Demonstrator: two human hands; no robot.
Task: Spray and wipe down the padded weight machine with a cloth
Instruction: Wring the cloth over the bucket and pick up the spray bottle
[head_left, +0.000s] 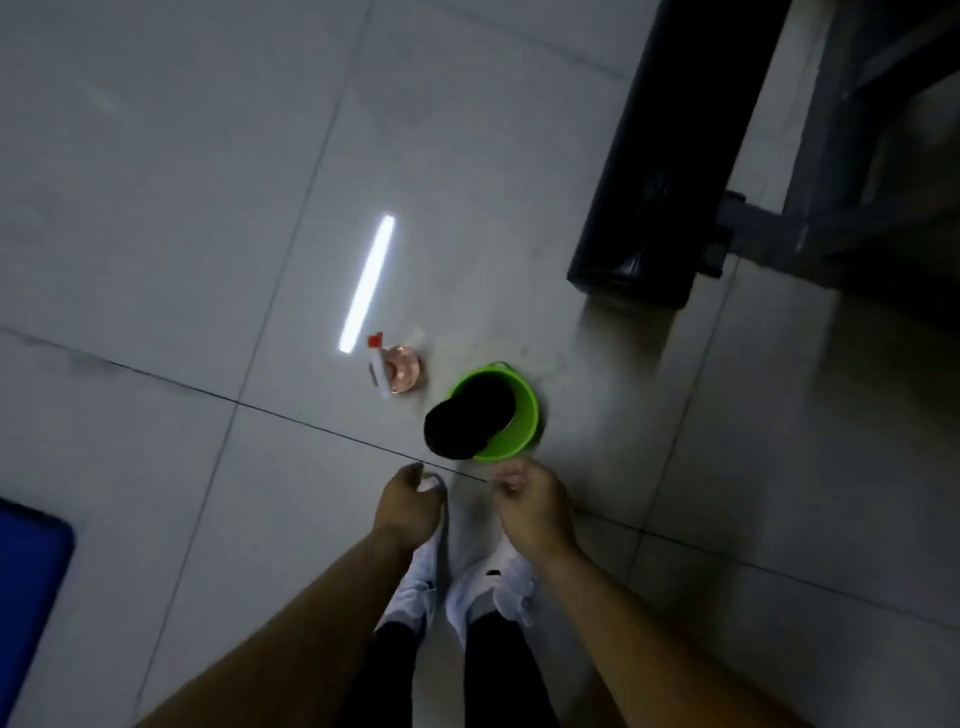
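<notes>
You are at the very start: your left hand (410, 506) and your right hand (530, 506) hang over your white shoes (498, 597) with fingers loosely curled, and they seem to hold nothing. The spray bottle (395, 371) stands on the floor (208, 208) just beside the green bucket (524, 426), the dark cloth (457, 426) hangs over the bucket's near edge, and the black padded machine (649, 156) is up on your right, well apart from them. I think you need to bend down next, pick up the bottle with one hand and the cloth with the other, then step over to the pad.
</notes>
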